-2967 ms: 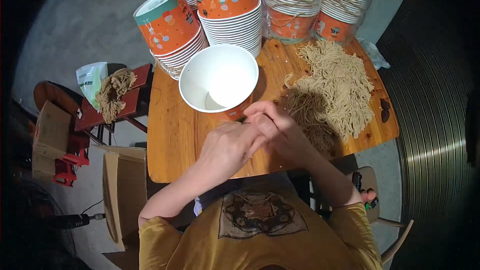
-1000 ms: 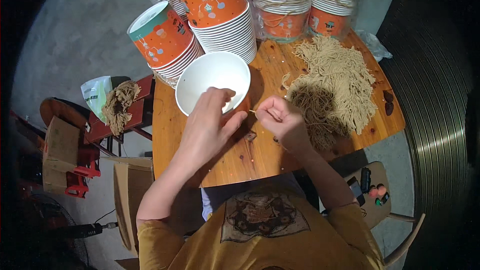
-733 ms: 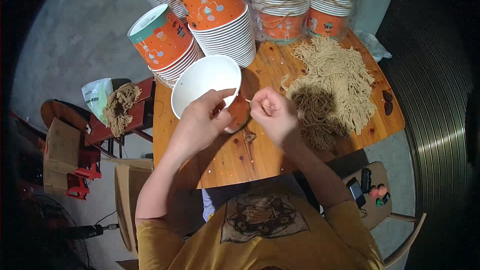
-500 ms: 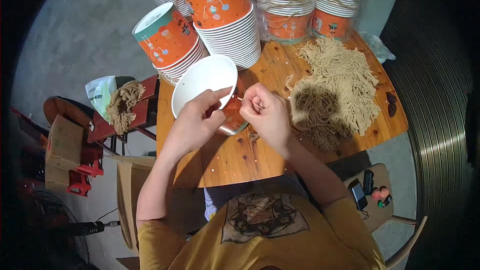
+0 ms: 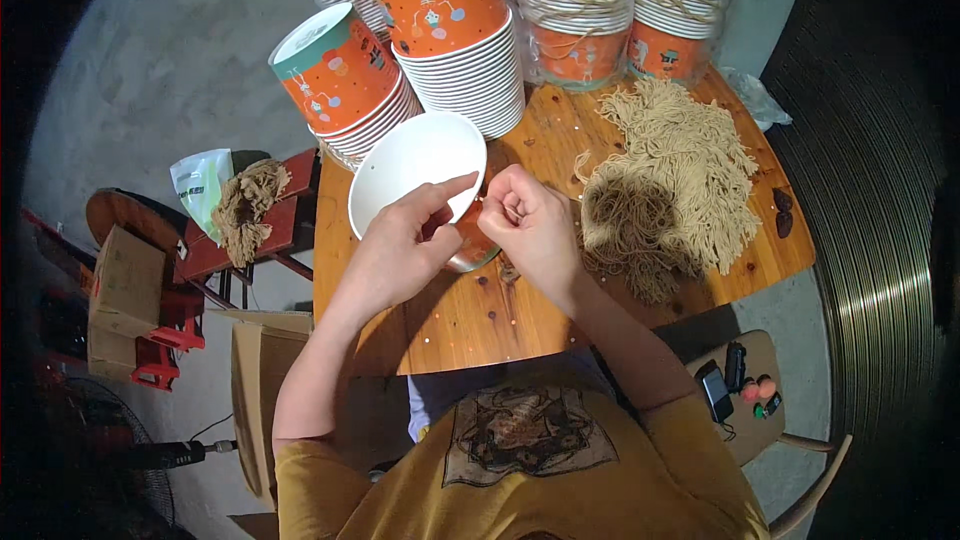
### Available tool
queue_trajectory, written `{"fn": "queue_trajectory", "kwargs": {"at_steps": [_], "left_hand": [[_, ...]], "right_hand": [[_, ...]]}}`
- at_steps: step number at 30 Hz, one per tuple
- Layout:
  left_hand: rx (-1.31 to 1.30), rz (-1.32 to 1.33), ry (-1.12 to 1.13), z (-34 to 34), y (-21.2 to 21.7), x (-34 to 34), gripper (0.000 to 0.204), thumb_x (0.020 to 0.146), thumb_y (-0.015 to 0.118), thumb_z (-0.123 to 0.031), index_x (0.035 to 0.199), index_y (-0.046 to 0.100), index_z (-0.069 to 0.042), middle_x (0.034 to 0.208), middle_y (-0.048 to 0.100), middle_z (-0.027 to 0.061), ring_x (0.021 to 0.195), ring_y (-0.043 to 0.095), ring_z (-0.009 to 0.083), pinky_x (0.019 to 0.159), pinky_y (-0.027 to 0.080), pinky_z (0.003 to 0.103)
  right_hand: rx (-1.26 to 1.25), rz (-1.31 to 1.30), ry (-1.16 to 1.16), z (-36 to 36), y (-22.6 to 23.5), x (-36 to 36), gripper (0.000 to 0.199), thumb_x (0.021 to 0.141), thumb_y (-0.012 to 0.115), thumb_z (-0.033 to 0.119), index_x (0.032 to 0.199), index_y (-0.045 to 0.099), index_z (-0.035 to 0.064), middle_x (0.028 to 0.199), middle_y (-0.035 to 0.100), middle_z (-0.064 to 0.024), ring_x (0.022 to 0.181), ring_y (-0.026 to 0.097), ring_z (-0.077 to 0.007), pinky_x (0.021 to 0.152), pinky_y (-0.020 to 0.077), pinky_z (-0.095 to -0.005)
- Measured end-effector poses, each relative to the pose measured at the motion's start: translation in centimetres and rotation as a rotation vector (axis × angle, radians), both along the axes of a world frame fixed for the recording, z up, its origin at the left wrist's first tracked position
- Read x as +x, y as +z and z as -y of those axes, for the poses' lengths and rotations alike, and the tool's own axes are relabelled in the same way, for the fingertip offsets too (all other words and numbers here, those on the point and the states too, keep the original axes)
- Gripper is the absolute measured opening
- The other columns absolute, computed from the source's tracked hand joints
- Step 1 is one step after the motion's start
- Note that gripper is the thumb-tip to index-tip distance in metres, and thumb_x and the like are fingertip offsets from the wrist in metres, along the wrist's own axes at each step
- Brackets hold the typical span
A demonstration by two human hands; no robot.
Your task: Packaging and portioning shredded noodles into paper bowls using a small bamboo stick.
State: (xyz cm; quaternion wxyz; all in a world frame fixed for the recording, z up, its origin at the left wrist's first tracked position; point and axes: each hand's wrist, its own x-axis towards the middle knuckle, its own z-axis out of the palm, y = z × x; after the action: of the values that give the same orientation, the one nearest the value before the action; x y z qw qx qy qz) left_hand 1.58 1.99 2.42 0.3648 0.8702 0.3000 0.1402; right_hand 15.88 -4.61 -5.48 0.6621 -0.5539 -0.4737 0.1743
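A paper bucket, white inside and orange outside, lies tilted on the wooden table with its mouth toward me. My left hand grips its near rim, index finger stretched across the opening and thumb by the outer wall. A small dark hole shows near the far-left rim. Close by on the right, my right hand is closed in a pinch at the bucket's edge. A thin pale cord shows between its fingers, mostly hidden. To the right of that hand lies a heap of beige cords, partly in shadow.
Stacked orange-and-white buckets stand behind the tilted one, with bagged stacks farther back. Two dark objects lie at the table's right edge. A stool at lower right bears a phone; a cardboard box stands at lower left.
The bucket and my left hand have shifted slightly right, closer to my right hand. The pale cord end that stuck out of my right fingers now shows less.
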Motion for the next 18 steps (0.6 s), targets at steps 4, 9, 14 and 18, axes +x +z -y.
{"fn": "queue_trajectory", "kwargs": {"at_steps": [4, 9, 14, 18], "left_hand": [[-0.086, -0.033, -0.006, 0.3, 0.4, 0.3, 0.048, 0.082, 0.049, -0.006, 0.129, 0.052, -0.005, 0.085, 0.054, 0.0061, 0.076, 0.053, 0.0128, 0.074, 0.046, 0.028], [-0.206, 0.005, -0.093, -0.6, -0.7, 0.5, 0.03, 0.095, 0.05, -0.014, 0.123, 0.053, -0.003, 0.097, 0.06, 0.0036, 0.091, 0.053, 0.0091, 0.082, 0.045, 0.025], [-0.323, 0.023, -0.122, -1.7, -1.9, 2.1, 0.016, 0.096, 0.048, -0.012, 0.105, 0.054, 0.0, 0.083, 0.056, 0.0035, 0.075, 0.055, 0.0097, 0.067, 0.048, 0.025], [-0.223, -0.029, -0.082, -1.4, -1.7, 2.8, 0.01, 0.096, 0.05, -0.011, 0.092, 0.051, -0.001, 0.077, 0.048, -0.0012, 0.072, 0.043, 0.0073, 0.066, 0.04, 0.023]], "right_hand": [[-0.013, 0.001, 0.017, 0.0, -0.4, 0.3, 0.015, 0.073, 0.064, -0.001, 0.079, 0.051, 0.0021, 0.059, 0.05, -0.0025, 0.05, 0.044, -0.0065, 0.048, 0.0396, -0.025], [-0.057, 0.005, -0.001, 0.7, -0.6, 0.4, 0.013, 0.075, 0.063, 0.0, 0.08, 0.052, 0.0026, 0.059, 0.049, -0.0018, 0.052, 0.043, -0.005, 0.049, 0.0396, -0.0244], [-0.123, -0.018, 0.048, 1.1, -1.6, 1.0, 0.01, 0.08, 0.062, 0.001, 0.082, 0.052, 0.0019, 0.06, 0.049, 0.0, 0.053, 0.042, -0.0035, 0.049, 0.0392, -0.0233], [-0.184, -0.19, 0.187, 1.2, -1.6, 1.5, 0.007, 0.086, 0.06, 0.006, 0.087, 0.054, 0.0032, 0.064, 0.048, 0.0045, 0.057, 0.044, -0.0009, 0.05, 0.0402, -0.02]]}}
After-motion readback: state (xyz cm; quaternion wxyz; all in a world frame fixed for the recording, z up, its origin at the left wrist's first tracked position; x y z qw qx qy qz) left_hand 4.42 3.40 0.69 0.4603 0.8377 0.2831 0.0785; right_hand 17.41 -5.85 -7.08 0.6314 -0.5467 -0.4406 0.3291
